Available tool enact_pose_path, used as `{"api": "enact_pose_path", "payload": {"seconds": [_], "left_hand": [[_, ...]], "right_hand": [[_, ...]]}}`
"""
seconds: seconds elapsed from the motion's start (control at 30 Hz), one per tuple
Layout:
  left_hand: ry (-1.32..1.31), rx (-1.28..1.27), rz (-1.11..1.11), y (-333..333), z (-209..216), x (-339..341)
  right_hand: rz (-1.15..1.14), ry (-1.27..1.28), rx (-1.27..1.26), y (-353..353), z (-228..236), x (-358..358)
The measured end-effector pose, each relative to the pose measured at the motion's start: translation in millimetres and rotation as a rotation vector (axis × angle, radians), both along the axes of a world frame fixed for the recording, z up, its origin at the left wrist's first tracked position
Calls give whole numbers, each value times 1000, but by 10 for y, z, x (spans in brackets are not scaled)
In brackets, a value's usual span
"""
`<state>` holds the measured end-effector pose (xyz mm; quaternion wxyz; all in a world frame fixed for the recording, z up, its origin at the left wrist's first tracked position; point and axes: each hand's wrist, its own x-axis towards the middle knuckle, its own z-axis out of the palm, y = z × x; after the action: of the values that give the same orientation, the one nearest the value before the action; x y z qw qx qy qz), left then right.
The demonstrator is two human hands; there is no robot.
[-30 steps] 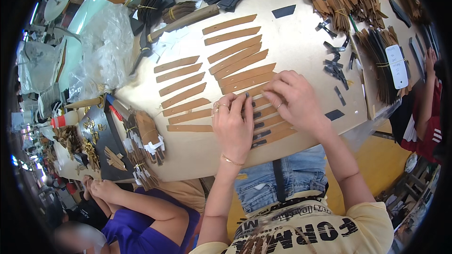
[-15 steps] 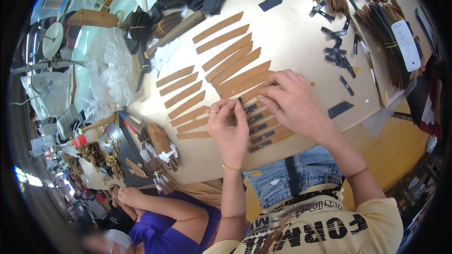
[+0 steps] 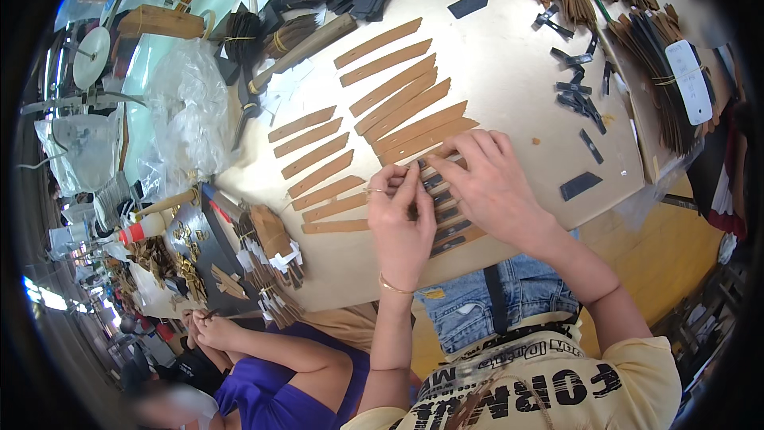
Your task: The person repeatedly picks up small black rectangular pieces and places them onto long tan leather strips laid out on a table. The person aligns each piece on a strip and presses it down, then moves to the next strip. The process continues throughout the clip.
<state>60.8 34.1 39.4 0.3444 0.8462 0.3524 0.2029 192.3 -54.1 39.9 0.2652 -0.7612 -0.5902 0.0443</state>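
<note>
My left hand [image 3: 400,215] is closed in a pinch on a small dark piece [image 3: 421,164], whose shape is mostly covered by the fingers. Close against it, my right hand [image 3: 492,187] has its thumb and fingertips drawn together; what lies between them is hidden. Both hands are over brown leather strips laid out side by side, such as a strip [image 3: 426,135] just beyond the fingers. Under and between my hands, small black tabs [image 3: 452,228] with shiny spots lie across the strips' ends. Another row of strips, with one strip [image 3: 338,225] nearest me, extends left of my left hand.
More black tabs [image 3: 574,98] lie scattered at the right, near a dark slanted piece [image 3: 581,185]. Banded bundles of dark strips [image 3: 660,80] stand at the far right. Scissors [image 3: 248,103] and plastic bags [image 3: 187,119] are at the left. A co-worker's forearm [image 3: 274,345] rests at the lower left.
My left hand has moved right, and my right fingertips have come in left, so the fingertips now meet at the small dark piece. The whole view has shifted slightly.
</note>
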Motion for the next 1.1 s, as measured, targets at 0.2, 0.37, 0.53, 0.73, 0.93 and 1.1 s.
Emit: {"api": "enact_pose_path", "payload": {"seconds": [0.2, 0.37, 0.53, 0.73, 0.93, 1.1], "left_hand": [[152, 223, -115, -84, -48, -32], [187, 273, -102, -111, -78, 1], [306, 394, -80, -105, 28, -26], [235, 342, -4, 68, 7, -209], [258, 401, -13, 155, -179, -262], [121, 334, 15, 156, -124, -321]], "right_hand": [[7, -56, 15, -29, 4, -12], [-22, -166, -27, -3, -17, -134], [-20, -407, -162, 100, 79, -277], [76, -447, -338, 249, 308, -377], [-67, -228, -153, 40, 167, -98], [-508, -188, 133, -766, 219, 315]]}}
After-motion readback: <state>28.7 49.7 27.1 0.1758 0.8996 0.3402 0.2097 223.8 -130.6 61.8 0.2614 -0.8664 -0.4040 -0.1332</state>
